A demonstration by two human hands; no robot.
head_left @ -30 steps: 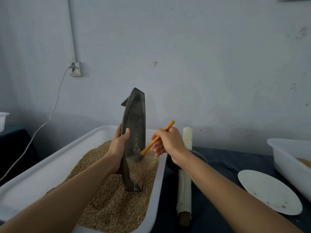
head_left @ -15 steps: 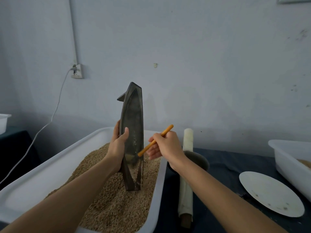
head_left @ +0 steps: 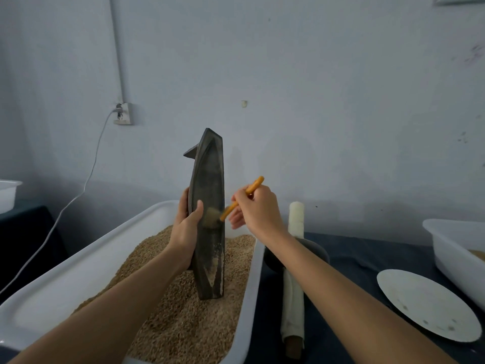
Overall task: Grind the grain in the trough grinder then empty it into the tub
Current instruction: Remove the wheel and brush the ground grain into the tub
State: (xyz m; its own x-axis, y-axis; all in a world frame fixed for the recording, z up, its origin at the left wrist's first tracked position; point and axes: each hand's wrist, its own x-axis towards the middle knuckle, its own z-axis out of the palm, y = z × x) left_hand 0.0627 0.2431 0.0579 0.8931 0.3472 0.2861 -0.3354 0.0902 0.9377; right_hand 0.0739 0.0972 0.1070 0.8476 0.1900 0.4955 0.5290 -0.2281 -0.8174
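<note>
Over the tub, left hand grips the upright trough grinder; right hand pinches a brush.

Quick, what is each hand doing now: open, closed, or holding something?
Left hand: grips the upright trough grinder standing in the tub's grain.
Right hand: holds the orange-handled brush against the trough.

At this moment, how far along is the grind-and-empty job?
Grinding looks done: the trough grinder stands on end in the tub, its lower end in the grain. In hand: the left hand holds it upright while the right hand works a brush inside the channel. Left: pale residue clinging lower down needs sweeping out.
</note>
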